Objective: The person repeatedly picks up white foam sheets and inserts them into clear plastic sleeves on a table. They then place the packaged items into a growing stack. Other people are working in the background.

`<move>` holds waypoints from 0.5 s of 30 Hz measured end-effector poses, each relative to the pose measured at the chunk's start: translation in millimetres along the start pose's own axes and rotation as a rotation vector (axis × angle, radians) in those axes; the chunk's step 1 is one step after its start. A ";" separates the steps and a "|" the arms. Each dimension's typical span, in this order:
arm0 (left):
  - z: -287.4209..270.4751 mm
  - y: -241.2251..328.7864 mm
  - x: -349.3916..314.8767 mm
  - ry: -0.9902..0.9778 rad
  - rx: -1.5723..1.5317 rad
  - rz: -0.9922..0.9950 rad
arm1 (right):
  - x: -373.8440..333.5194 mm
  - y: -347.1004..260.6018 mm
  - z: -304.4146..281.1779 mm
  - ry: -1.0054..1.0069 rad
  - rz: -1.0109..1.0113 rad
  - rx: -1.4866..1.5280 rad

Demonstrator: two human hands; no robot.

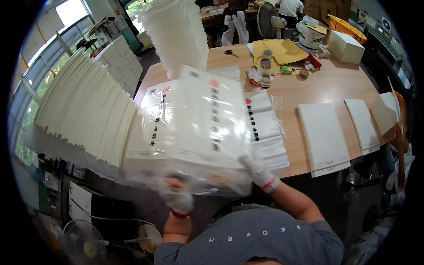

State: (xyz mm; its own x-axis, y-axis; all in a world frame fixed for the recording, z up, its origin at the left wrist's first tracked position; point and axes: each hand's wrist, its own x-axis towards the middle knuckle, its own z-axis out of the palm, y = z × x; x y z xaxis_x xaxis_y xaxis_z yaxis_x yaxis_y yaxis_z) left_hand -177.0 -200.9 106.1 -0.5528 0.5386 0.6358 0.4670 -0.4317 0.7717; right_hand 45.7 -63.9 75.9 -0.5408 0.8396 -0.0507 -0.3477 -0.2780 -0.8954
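Note:
A stack of white printed paper (201, 119) in a clear plastic bag (216, 174) is raised and tilted over the table, a little blurred by motion. My gloved right hand (258, 172) grips it at its lower right corner. At the lower left, my gloved left hand (180, 196) is closed on the loose edge of the bag; its fingers are partly smeared and veiled by the plastic. Beneath and to the left lies another bagged paper stack (152, 119). On the right, more bagged paper (265, 132) shows from under the raised stack.
Tall piles of bagged paper (84, 110) stand at the left and far left (176, 35). Two white paper stacks (324, 137) (362, 123) lie on the right. Scissors (230, 53), a clear water bottle (265, 73) and yellow envelopes (282, 51) sit farther back. Two people are beyond the table.

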 end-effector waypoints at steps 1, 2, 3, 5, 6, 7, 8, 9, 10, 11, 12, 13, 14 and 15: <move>-32.9 -38.0 -3.9 0.263 -0.144 -0.139 | 13.6 -14.2 33.4 -0.128 0.007 -0.015; -42.9 -35.3 28.4 0.324 -0.179 -0.136 | 31.7 -3.8 53.0 -0.314 0.125 0.046; -53.4 -27.8 62.4 0.386 -0.205 -0.131 | 46.2 6.2 71.9 -0.506 0.245 0.114; -108.1 -54.7 104.1 0.457 -0.293 -0.228 | 32.7 -6.5 118.6 -0.616 0.389 -0.084; -153.6 -95.3 112.8 0.469 -0.346 -0.322 | 33.4 1.2 136.6 -0.615 0.345 -0.175; -178.6 -118.4 110.7 0.479 -0.403 -0.421 | 36.5 13.8 151.4 -0.607 0.302 -0.268; -175.1 -117.0 103.2 0.504 -0.316 -0.466 | 41.4 26.5 155.8 -0.586 0.254 -0.363; -169.1 -113.5 93.8 0.525 -0.227 -0.508 | 42.6 45.7 150.8 -0.545 0.064 -0.406; -171.0 -112.2 80.1 0.605 -0.193 -0.474 | 41.4 68.8 143.3 -0.508 -0.122 -0.442; -172.3 -116.3 58.9 0.683 -0.161 -0.455 | 39.4 81.5 131.5 -0.460 -0.294 -0.484; -172.3 -127.2 28.7 0.654 -0.066 -0.563 | 31.6 77.1 114.5 -0.507 -0.104 -0.411; -170.3 -145.3 -2.0 0.619 0.024 -0.672 | 19.4 65.8 91.2 -0.543 0.085 -0.335; -166.3 -168.5 -28.6 0.457 -0.492 -0.816 | 5.7 56.3 65.0 -0.575 0.273 -0.254; -140.8 -173.9 -73.7 0.425 -0.476 -1.053 | -11.0 54.3 34.3 -0.424 0.424 -0.244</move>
State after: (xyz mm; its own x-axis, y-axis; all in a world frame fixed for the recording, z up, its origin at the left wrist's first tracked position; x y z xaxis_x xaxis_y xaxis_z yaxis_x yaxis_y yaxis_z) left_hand -314.6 -267.3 -73.2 -0.7301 0.5434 -0.4143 -0.5911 -0.1982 0.7818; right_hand 6.5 -104.3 43.0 -0.8659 0.4092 -0.2878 0.1196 -0.3894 -0.9133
